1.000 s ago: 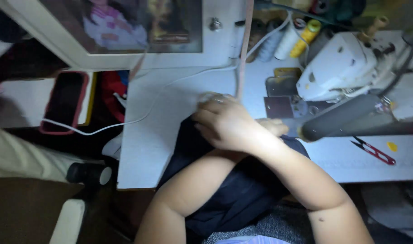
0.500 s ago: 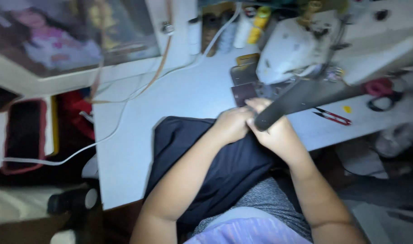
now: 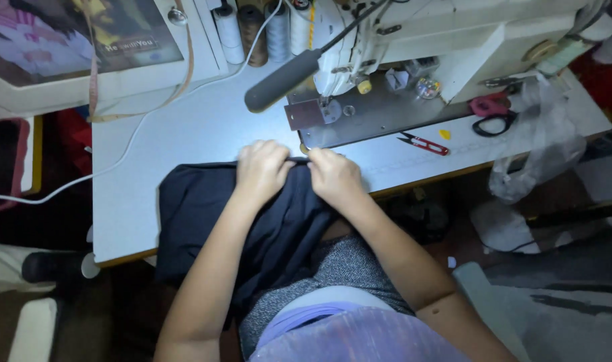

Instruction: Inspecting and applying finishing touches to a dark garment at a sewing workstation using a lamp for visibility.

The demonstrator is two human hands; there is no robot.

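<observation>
Head cam: both hands [image 3: 298, 173] grip black cloth [image 3: 205, 208]; fingertips hidden.

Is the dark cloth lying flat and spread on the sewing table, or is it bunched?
Bunched. The dark cloth is gathered at its top edge under the left hand and right hand, and its lower part hangs off the table onto the lap.

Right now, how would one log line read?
left hand: grips dark fabric | right hand: grips same edge | sewing machine: beyond | thread snips: untouched

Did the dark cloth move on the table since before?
Cannot tell. The head camera swung around, so everything shifted in view. The dark cloth lies in front of the sewing machine, both hands on its top edge, as before.
</observation>
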